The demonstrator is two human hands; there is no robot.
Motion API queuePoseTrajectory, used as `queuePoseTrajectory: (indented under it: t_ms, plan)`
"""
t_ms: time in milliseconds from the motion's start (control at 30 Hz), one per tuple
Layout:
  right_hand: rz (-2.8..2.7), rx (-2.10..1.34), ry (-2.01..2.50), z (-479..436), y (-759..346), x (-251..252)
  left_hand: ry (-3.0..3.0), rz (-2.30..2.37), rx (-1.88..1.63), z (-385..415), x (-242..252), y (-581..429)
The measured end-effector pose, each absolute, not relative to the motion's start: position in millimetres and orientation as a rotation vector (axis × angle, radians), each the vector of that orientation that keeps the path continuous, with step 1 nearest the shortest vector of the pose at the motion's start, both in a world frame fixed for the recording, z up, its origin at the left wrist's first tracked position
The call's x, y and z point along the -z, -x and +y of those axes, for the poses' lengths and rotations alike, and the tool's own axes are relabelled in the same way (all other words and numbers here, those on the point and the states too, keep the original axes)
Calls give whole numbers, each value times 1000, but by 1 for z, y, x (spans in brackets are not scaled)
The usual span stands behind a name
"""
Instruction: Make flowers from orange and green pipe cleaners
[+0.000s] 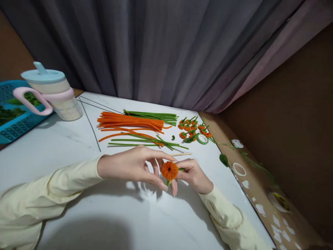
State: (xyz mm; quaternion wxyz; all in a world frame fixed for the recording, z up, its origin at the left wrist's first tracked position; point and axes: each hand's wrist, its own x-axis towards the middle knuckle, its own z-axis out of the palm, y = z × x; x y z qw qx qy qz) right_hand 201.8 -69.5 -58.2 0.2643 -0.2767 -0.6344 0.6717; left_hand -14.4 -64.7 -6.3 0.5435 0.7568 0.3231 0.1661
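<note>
A small, ribbed orange pipe-cleaner flower (169, 170) with a dark centre faces me above the white table. My right hand (194, 173) pinches it from behind on the right, and bits of green show at its side and below. My left hand (137, 165) curves around its left side, thumb and fingers apart, the index fingertip near its top edge and the thumb by the lower green tip. Whether the left fingertips touch it I cannot tell. Just beyond my hands lies a thin wooden stick (182, 154).
Orange pipe cleaners (130, 121) and green ones (153, 115) lie behind my hands. Several finished orange pieces (191, 127) sit beside green tape (202, 139). A tumbler (62, 100) and blue basket (15, 133) stand left. White tape (238, 169) and paper scraps (277, 229) lie right.
</note>
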Motion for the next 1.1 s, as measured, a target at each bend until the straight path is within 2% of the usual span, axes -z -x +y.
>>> queuePoseTrajectory:
  t_ms: [200,300,400,533,667,767,1100]
  plan:
    - [-1553,-2026,749,-69,-199,73,-1768,790,-354,-70,7,11]
    - [-1572,-1979,768,-71,-199,69,-1944,833,-443,-67,12,12]
    - [-1771,-1540,940,-75,-198,64,-1955,938,-492,-65,21,10]
    - [-2105,-723,986,-84,-195,68,-1485,850,-435,-64,36,-1]
    - [-2231,-444,944,-88,-195,76,-1203,845,-540,-62,56,-9]
    - [-2224,-578,1030,-85,-197,79,-1096,850,-621,-61,70,-10]
    - [-1721,-1538,1144,-78,-199,80,-894,933,-634,-61,93,-10]
